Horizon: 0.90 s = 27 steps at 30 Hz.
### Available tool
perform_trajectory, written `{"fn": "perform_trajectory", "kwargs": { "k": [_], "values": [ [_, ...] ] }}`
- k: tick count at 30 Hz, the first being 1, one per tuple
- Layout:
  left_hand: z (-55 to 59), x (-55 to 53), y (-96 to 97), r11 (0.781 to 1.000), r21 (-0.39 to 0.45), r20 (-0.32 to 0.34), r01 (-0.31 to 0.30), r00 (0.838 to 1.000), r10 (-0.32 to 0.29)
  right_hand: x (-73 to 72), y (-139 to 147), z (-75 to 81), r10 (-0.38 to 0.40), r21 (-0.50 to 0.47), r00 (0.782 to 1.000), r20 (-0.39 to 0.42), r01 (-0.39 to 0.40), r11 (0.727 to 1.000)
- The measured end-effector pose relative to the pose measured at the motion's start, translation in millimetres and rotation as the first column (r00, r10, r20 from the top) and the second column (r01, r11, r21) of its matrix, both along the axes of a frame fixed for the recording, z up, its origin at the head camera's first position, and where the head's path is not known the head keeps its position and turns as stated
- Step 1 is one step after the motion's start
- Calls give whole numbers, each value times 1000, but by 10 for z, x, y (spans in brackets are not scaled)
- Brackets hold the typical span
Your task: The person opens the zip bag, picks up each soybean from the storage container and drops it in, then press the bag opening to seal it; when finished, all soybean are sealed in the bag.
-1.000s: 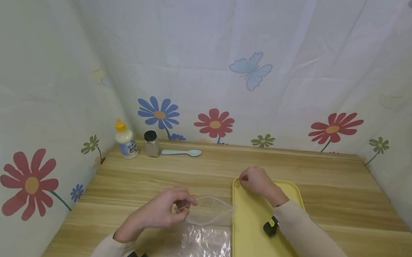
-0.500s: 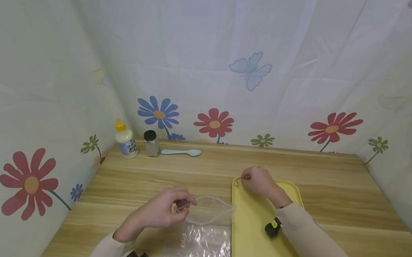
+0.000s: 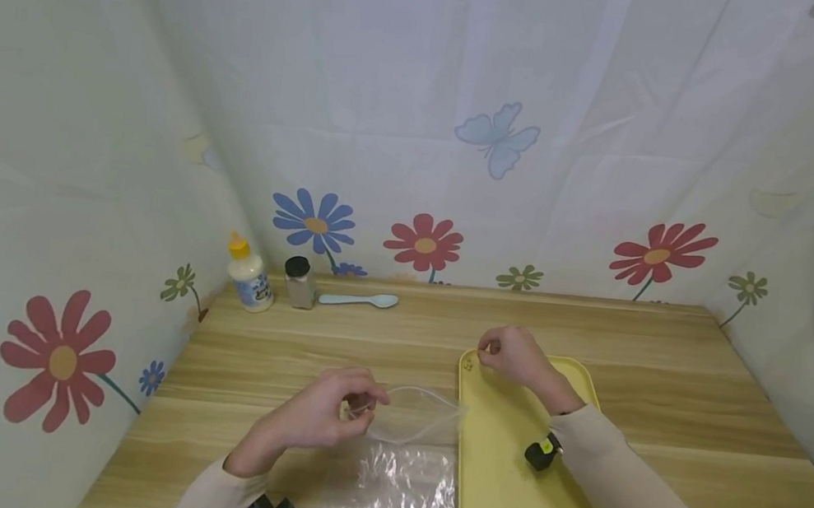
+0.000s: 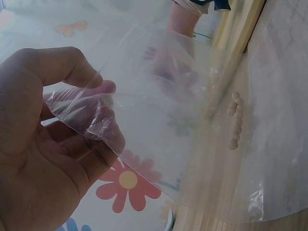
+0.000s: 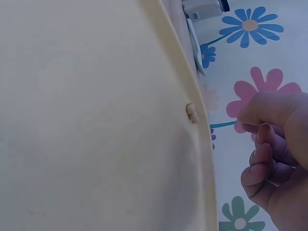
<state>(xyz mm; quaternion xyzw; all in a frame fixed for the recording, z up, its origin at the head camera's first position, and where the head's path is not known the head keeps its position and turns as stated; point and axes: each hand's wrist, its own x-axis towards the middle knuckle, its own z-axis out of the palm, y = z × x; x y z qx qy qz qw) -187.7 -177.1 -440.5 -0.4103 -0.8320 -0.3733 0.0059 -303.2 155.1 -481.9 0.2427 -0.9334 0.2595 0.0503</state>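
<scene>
A clear zip bag (image 3: 400,493) lies on the table, its mouth gaping. My left hand (image 3: 327,411) pinches the left side of that mouth between thumb and fingers. In the left wrist view, several small round tan beans (image 4: 236,120) show in a row through the plastic; whether they lie inside it I cannot tell. My right hand (image 3: 515,356) is above the far left corner of the yellow tray (image 3: 515,497), thumb and index finger together. Any small thing between them is hidden. Beside those fingertips, a few tan beans (image 3: 468,365) sit in the corner.
At the back left of the wooden table (image 3: 704,401) stand a yellow-capped bottle (image 3: 251,281) and a black-lidded jar (image 3: 299,284). A pale blue spoon (image 3: 359,300) lies to their right. A flower-printed curtain (image 3: 575,139) hangs behind.
My right hand has shifted slightly right, away from the beans in the tray corner. The left hand and the bag have stayed where they were.
</scene>
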Motion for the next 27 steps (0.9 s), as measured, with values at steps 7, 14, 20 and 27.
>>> {"fn": "perform_trajectory", "kwargs": {
  "k": [7,14,20,27],
  "values": [
    [3,5,1,1000,-6,10,-13,1000,13,68,2,87,1,-44,1000,-9,-2,999],
    [8,2,-1,1000,-10,2,-16,1000,16,128,-4,167,9,-73,1000,-28,-11,997],
    [8,4,-1,1000,-9,7,-15,1000,15,169,-20,229,14,-82,999,-40,-17,997],
    [23,18,7,1000,-12,5,-20,1000,20,262,-44,304,25,-128,999,-44,-31,991]
  ]
}}
